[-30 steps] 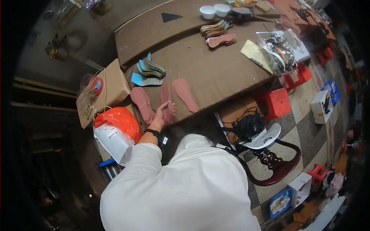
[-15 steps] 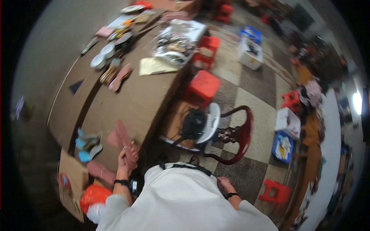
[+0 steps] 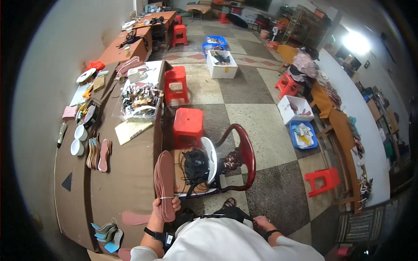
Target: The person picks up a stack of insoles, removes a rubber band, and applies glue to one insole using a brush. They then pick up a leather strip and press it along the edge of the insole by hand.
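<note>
My left hand [image 3: 165, 208] is closed round a stack of pink insoles [image 3: 164, 178], bound by a thin pale band. The stack stands up from my fist by the table's right edge. A flat pink insole piece [image 3: 135, 218] lies on the brown-covered table [image 3: 117, 191] beside that wrist. Several grey and blue insole-shaped pieces [image 3: 108, 235] are close by at the lower left. By my right hip, my right hand [image 3: 263, 222] hangs with its fingers loosely curled; nothing shows in it.
A wooden-backed chair [image 3: 248, 154] with a black bag [image 3: 195, 164] stands right of the table. Red stools [image 3: 188, 124] line the table's side. White bins [image 3: 222, 65] and a blue basket [image 3: 303, 135] stand on the floor. A person [image 3: 305, 65] sits at the right-hand bench.
My view has turned toward the left-hand table and the far room. The stack of insoles in my left hand has swung more upright and rightward, to the table's edge. My right hand stays at my hip.
</note>
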